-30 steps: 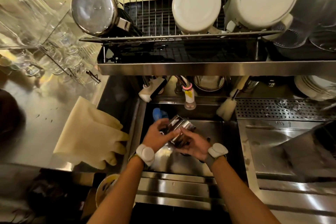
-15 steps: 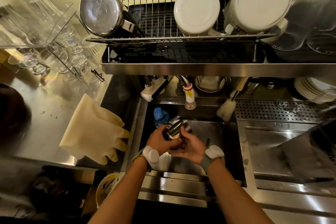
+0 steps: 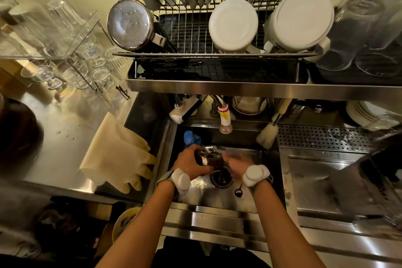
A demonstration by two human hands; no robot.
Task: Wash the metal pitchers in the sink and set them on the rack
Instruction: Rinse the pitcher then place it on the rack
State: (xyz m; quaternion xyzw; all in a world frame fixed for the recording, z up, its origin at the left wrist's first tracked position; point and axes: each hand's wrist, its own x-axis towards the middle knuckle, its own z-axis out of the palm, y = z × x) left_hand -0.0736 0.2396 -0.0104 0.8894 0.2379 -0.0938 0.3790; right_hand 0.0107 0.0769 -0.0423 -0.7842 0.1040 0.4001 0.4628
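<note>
Pitcher [image 3: 212, 158] sits low centre of frame, held over the sink [image 3: 245, 197], almost directly above the drain [image 3: 220, 177]. Small metal one, lying roughly on its side: long axis runs left-right across the frame, slightly tilted. Which end is the mouth I cannot tell; it's mostly covered and blurred.

Left hand [image 3: 191, 164] has the grip: fingers wrapped and clamped round the pitcher's left end, thumb side up. Right hand [image 3: 236, 164] is at the right end, motion-blurred, palm and fingers against the body. Looks like rubbing rather than holding, but whether it's closed on the pitcher or just brushing it I cannot tell.

Judgement: still in the wash/rinse step. Faucet nozzle [image 3: 225, 123] is just above the hands in frame; no stream of water can be made out.

Rack [image 3: 217, 55] is straight up the frame from the hands, upper centre. One metal pitcher [image 3: 130, 25] already inverted at its left end, two white pitchers [image 3: 233, 25] to the right of it. Open wire slot lies between the metal one and the first white one, up and slightly left of the grip. Left hand is nearer that gap and already carries the load, so the lift likely goes with the left, rotating the axis to mouth-down.

Risk: wet metal, and the shelf edge [image 3: 239, 90] sits between sink and rack on the way up.
</note>
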